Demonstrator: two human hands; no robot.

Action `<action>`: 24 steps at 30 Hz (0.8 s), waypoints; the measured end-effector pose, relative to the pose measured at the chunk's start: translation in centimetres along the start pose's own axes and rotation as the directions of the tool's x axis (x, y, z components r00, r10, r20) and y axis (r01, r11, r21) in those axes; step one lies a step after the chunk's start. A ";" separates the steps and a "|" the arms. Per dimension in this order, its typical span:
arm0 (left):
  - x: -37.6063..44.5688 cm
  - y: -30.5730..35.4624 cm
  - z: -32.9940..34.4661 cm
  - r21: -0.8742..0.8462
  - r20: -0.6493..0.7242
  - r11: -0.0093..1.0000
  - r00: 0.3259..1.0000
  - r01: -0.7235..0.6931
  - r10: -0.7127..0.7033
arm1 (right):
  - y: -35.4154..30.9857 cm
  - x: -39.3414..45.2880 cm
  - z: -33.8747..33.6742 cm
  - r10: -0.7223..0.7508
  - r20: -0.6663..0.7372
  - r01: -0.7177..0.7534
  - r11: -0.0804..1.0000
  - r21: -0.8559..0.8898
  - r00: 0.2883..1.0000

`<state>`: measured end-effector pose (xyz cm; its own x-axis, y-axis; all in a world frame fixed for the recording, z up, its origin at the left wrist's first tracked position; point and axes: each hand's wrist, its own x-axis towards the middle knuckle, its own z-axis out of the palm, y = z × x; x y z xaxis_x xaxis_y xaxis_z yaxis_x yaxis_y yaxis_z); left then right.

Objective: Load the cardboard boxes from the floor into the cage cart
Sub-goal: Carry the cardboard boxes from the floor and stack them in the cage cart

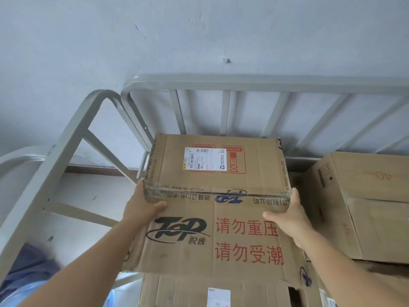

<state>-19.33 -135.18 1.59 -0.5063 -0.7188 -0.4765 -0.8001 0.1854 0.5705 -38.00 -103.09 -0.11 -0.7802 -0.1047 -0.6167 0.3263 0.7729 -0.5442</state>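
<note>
Both arms are up and out, left hand [141, 207] clamped on the near left corner of the cardboard box [217, 165], thumb curled under its front edge, and right hand [290, 216] doing the same on the near right corner, so the box is gripped from both sides. It's sitting up high on top of a bigger box [212, 238] with a black "TOP" logo and red Chinese lettering on the face toward us, and the held one has a white shipping label [204, 159] stuck on its top over some red printed symbols. Under the big one there's another box [199, 291] with a small white sticker, and off to the right a plain brown box [363, 202] with a scribble on top, just beside the stack. All of that is inside the cage cart [223, 82], grey metal tubing with slanted bars at the back and a rounded side frame on the left. Behind it is just a pale grey wall [199, 29] with a few scuffs and a dark mark. Something blue and blurry at the bottom left, can't tell what.
</note>
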 end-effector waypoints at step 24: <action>-2.4 1.2 1.8 0.399 -0.018 0.916 0.998 -0.051 0.063 | -1.6 -1.7 0.5 -0.145 -0.080 0.100 0.904 -0.415 0.986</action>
<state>-19.65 -132.05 2.18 -0.5499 -0.7176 -0.4274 -0.8352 0.4734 0.2799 -36.92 -104.47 1.59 -0.8595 -0.1655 -0.4837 -0.0039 0.9482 -0.3175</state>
